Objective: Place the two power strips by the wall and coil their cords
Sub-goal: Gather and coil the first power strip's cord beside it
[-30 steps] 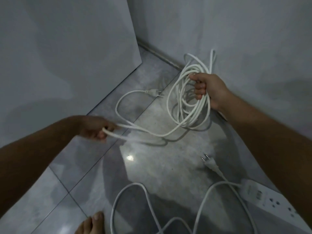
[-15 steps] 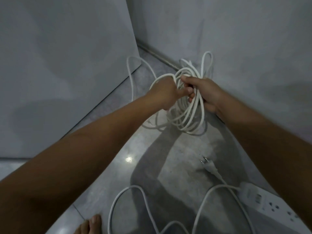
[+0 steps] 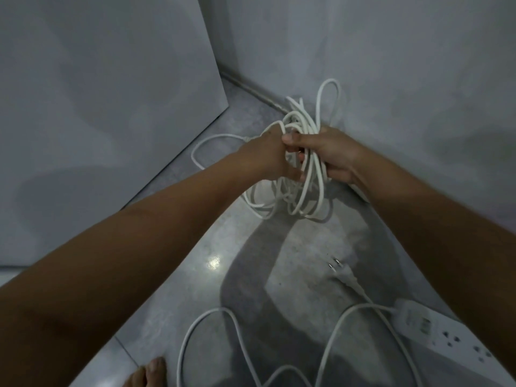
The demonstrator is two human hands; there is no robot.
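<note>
head view: both arms reach forward toward the corner of a grey room. the right hand [image 3: 332, 156] is clenched around a bundle of white cord loops [image 3: 304, 174], which hang from its grip above the floor [image 3: 195, 275] close to the right wall [image 3: 391, 79]. the left hand [image 3: 268, 157] presses against the right one, its fingers closed on a strand of the same cord at the top of the bundle. one loose loop [image 3: 206, 146] trails out to the left and lies on the floor beside a leaning grey panel [image 3: 111, 107]. nearer the camera, a second white cord [image 3: 240, 339] lies uncoiled in wide curves on the floor. its plug [image 3: 342, 270] rests just past the end of a white power strip [image 3: 446, 333], which lies flat at the lower right by the wall. bare toes [image 3: 152, 372] show at the bottom edge.
</note>
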